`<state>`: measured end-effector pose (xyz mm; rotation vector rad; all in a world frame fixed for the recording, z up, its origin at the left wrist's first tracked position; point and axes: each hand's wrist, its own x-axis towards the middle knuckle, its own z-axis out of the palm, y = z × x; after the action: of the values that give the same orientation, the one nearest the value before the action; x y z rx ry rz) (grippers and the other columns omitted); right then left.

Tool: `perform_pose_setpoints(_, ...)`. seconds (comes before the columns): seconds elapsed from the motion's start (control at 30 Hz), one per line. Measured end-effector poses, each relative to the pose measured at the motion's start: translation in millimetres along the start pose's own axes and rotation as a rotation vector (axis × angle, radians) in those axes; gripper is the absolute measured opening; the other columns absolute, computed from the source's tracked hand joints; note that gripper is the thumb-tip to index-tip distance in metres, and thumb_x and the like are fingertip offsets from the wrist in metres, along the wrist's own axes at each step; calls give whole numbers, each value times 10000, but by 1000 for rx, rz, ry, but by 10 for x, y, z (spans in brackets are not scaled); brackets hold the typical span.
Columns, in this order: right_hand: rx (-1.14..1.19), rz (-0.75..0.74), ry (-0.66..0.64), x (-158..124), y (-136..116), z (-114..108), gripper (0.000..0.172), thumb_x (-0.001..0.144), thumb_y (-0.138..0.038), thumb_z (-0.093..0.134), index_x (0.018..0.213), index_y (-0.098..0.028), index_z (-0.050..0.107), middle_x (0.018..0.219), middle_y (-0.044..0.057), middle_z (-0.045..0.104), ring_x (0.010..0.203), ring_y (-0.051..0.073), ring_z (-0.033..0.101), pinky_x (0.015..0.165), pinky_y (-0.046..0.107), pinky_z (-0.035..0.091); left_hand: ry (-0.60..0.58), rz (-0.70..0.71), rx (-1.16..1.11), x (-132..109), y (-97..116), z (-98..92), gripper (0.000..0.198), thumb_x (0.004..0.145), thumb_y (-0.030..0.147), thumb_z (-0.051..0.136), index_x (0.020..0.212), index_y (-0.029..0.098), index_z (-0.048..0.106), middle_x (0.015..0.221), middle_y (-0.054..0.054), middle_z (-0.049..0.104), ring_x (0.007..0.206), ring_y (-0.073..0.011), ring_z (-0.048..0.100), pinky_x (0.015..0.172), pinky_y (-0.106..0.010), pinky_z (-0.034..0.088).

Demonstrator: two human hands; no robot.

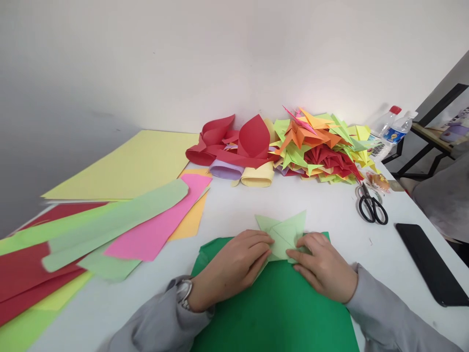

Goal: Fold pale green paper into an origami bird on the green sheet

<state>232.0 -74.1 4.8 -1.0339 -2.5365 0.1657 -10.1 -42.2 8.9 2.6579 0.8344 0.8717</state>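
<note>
A pale green folded paper piece (284,232) with two pointed tips lies on a dark green sheet (278,308) near the table's front edge. My left hand (232,266) presses on the piece's left side with fingers together. On its right side my right hand (322,266) pinches it with thumb and fingers. A watch (184,292) is on my left wrist. Both arms wear grey sleeves.
Long coloured paper sheets (120,220) fan out at the left. A heap of folded paper shapes (315,146) and red curled pieces (234,144) lies at the back. Scissors (372,205), a black phone (430,261) and two bottles (394,124) are at the right on the white table (227,208).
</note>
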Motion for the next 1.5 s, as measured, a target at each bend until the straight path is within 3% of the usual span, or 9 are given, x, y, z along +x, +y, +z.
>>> perform_pose_setpoints(0.2,8,0,3,-1,1,8,271,910,-184,527,1172,-171,596,995,109,578,934,251,525,778,406,444,-11,-81,-54,-6,-32,8,233,972,189,397,961,151,626,998,-87,697,944,-185,641,838,-325,556)
perform_pose_setpoints(0.67,3,-11,45,3,20,24,229,924,-211,529,1131,-172,619,964,99,595,919,236,542,757,383,451,-8,-62,-99,10,-22,-13,214,958,179,420,957,170,633,976,-77,706,939,-185,640,835,-330,541)
perform_pose_setpoints(1.0,3,-10,57,-13,32,51,220,927,-220,527,1116,-180,633,976,103,596,929,238,542,764,391,455,-78,8,-235,11,-97,-84,154,870,184,590,717,191,595,937,-47,726,997,-191,632,905,-364,510)
perform_pose_setpoints(1.5,5,-17,58,-3,20,38,209,930,-210,522,1097,-185,645,955,98,596,906,230,542,745,383,461,-59,-13,-197,24,-63,-46,269,885,108,473,646,194,563,913,-55,703,968,-187,624,885,-359,527)
